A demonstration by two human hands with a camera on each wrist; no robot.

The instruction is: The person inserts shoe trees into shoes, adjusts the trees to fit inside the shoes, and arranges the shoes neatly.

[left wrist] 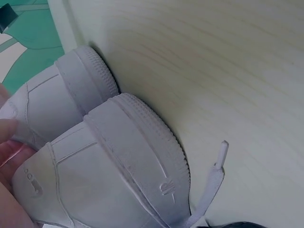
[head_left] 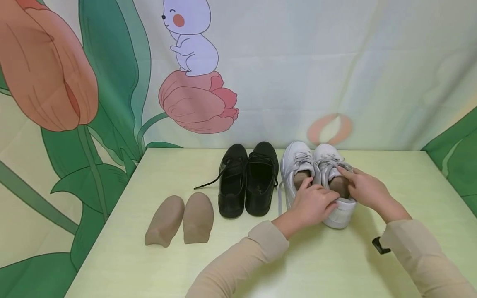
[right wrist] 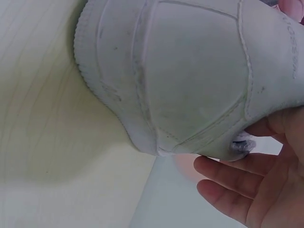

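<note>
Gripping with the right hand (head_left: 367, 188) at the side collar of the outer white sneaker (head_left: 339, 214), thumb at the rim, other fingers only loosely bent along the lace side. Reaching with the left hand (head_left: 314, 203) over the openings of both sneakers, fingers partly bent; cannot tell whether closed on anything, with so little of the fingertips in sight. Between the hands, brown lining or filling (head_left: 338, 186) inside the opening; cannot tell which.

Probably fairly light for such bulk, with a stiff, thick sole and a softer upper. Likely to give at the collar under a squeeze, so better held at the firm heel or low around the sole. Not fragile by the look; loose laces, a poor hold.

Standing upright right of the middle of the worktop (head_left: 324, 269), toe close to the far edge. Just to the left, the inner white sneaker (head_left: 298, 159), with a trailing lace (head_left: 280, 198). Farther left along the far edge, the left black shoe (head_left: 232, 182) and the right black shoe (head_left: 260, 180). Toward the left edge, the left brown insert (head_left: 165, 221) and the right brown insert (head_left: 198, 217), perhaps light and springy.
</note>
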